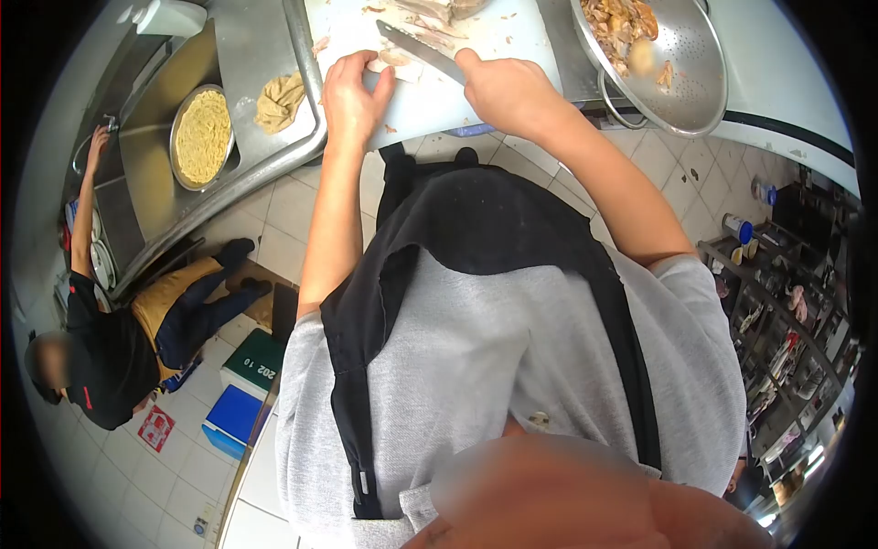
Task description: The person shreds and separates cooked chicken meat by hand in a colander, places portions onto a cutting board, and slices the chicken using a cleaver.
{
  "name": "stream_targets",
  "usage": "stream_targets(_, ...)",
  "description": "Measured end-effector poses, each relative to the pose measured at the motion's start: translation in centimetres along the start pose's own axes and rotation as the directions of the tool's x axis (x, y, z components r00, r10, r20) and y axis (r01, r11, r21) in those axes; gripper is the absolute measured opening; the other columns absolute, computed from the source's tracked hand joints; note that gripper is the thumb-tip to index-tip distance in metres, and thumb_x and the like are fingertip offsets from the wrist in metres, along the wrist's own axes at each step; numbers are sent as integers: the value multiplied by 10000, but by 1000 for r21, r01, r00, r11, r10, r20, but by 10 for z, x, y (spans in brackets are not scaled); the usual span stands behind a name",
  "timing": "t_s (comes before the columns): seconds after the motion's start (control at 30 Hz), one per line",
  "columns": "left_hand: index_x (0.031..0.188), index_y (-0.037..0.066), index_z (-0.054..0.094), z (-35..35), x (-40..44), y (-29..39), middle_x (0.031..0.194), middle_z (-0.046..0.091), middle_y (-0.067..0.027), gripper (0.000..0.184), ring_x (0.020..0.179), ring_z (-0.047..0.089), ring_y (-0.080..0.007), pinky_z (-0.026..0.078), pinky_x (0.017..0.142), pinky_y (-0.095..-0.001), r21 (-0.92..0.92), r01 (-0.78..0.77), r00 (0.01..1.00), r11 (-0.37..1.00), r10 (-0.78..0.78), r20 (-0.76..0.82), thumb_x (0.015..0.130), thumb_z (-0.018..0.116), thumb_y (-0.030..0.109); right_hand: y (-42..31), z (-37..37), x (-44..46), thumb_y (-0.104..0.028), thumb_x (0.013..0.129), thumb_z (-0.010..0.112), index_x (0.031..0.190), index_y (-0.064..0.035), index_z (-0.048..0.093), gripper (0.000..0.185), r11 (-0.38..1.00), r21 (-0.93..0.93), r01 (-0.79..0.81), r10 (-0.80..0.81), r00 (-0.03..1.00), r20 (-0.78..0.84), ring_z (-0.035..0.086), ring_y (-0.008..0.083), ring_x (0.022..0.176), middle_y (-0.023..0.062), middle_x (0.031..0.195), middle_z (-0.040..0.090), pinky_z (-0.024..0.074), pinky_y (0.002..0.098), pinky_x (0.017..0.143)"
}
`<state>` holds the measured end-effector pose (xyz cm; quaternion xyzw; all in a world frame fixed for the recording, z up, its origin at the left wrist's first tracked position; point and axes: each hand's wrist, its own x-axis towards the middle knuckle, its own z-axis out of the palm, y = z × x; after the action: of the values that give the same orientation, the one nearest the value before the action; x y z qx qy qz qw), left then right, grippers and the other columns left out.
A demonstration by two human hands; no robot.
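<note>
My right hand (pixel 508 91) is wrapped round the handle of a knife (pixel 421 50), whose blade points up and left over a white cutting board (pixel 521 41). Close to the blade, my left hand (pixel 355 96) has its fingertips at the near side of a pale piece of meat (pixel 395 66); its thumb stands apart from the fingers. I cannot make out whether it grips the piece. Larger meat pieces (pixel 444 9) lie at the board's far edge, with small scraps scattered about.
A steel colander (pixel 686 82) with cooked-looking pieces stands right of the board. On the left are a sink (pixel 137 110), a round pan of yellowish food (pixel 202 137) and a crumpled cloth (pixel 279 102). Another person (pixel 110 348) reaches toward the sink's tap. A rack (pixel 777 320) stands at right.
</note>
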<state>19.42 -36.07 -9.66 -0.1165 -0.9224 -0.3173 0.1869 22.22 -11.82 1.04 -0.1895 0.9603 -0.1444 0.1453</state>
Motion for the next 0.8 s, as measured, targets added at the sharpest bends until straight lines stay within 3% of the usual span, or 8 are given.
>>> stream_targets(0.17,1053,41,723,-4,1,7,995,717,-109,304,903,661,-260,543,824,-388,-7,81,996,997,-81,23,835,807,235,1,7,0,-62,905,546,1108,16,566,219,995,-64,82,-83,997,-5,738,364,784,200,790,732,571,468,706)
stream_targets(0.23,1047,46,725,-2,0,6,991,718,-101,286,897,661,-254,542,824,-385,-14,89,996,996,-89,21,842,799,231,4,8,0,-111,926,565,1125,-16,527,224,996,-17,86,-86,996,-6,707,416,792,217,795,718,541,528,740)
stream_targets(0.3,1026,59,732,3,2,4,981,719,-88,255,874,664,-241,546,791,-376,-50,100,993,994,-103,-55,861,785,246,6,8,2,-114,934,561,1127,-21,524,218,996,-17,83,-83,997,7,703,418,784,211,788,715,538,530,737)
stream_targets(0.43,1005,69,738,6,13,4,967,719,-77,218,832,665,-223,543,744,-362,-11,106,993,994,-106,-45,893,759,254,6,-3,-5,-124,966,538,1126,-37,517,183,998,46,38,-38,999,13,691,427,766,198,772,707,531,534,727)
stream_targets(0.5,995,68,737,8,17,2,953,714,-75,208,790,665,-214,536,711,-352,-100,348,937,932,-350,-5,917,739,261,7,-3,-5,-128,976,528,1125,-40,517,174,999,45,24,-23,999,-35,690,430,767,199,773,706,530,537,729)
stream_targets(0.57,995,72,735,4,13,2,945,711,-73,210,742,652,-209,527,699,-346,-136,303,947,943,-315,-71,920,737,268,5,-8,-5,-132,986,517,1125,-43,516,165,999,46,7,-2,996,-94,689,433,769,200,774,705,529,540,731)
stream_targets(0.63,1005,84,737,-5,3,5,941,701,-71,221,713,638,-209,523,687,-350,-9,193,981,981,-193,-21,904,755,280,-4,-18,-2,-90,936,503,1162,-15,565,246,1000,-2,-8,8,998,62,728,382,847,212,844,737,551,492,763)
stream_targets(0.8,1020,108,741,-1,-8,4,946,680,-68,251,712,641,-207,533,691,-359,38,151,988,988,-150,-26,866,786,300,-1,-2,11,-85,925,519,1155,-11,572,247,998,-38,43,-41,998,56,733,373,846,206,849,743,559,484,763)
